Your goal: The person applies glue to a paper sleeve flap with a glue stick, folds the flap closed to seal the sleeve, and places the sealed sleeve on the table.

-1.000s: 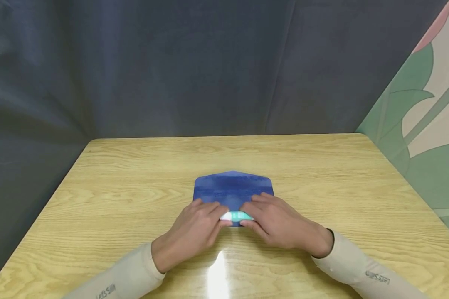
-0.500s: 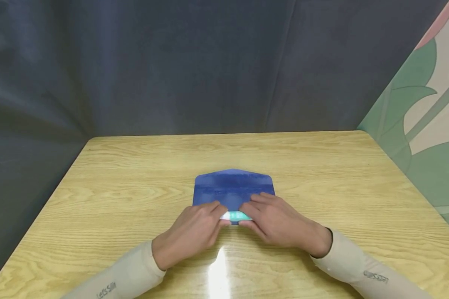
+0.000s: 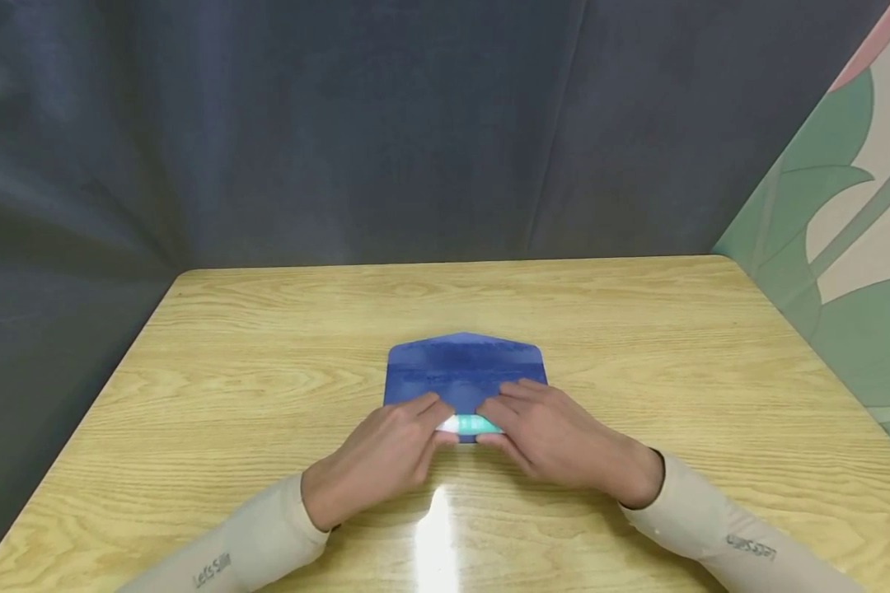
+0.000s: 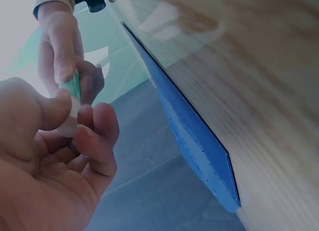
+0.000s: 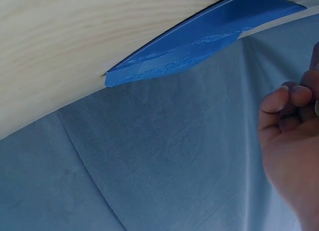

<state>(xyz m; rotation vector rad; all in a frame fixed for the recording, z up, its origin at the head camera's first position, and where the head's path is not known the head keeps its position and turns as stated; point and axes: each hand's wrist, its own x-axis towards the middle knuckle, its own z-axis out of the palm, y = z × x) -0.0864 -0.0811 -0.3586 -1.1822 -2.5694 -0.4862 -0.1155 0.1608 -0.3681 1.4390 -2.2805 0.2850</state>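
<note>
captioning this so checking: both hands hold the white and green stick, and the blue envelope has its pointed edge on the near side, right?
No: in the head view, the blue envelope has its pointed edge on the far side. Both hands do hold the white and green stick.

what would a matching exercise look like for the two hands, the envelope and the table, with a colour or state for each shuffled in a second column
Column one
1. left hand
2. right hand
3. envelope
4. table

Column two
A. pale wood grain on top
B. gripping the turquoise end of a tube
C. blue, with its flap open
D. gripping the white end of the same tube

Right pairs
1-D, 2-B, 3-C, 4-A
</note>
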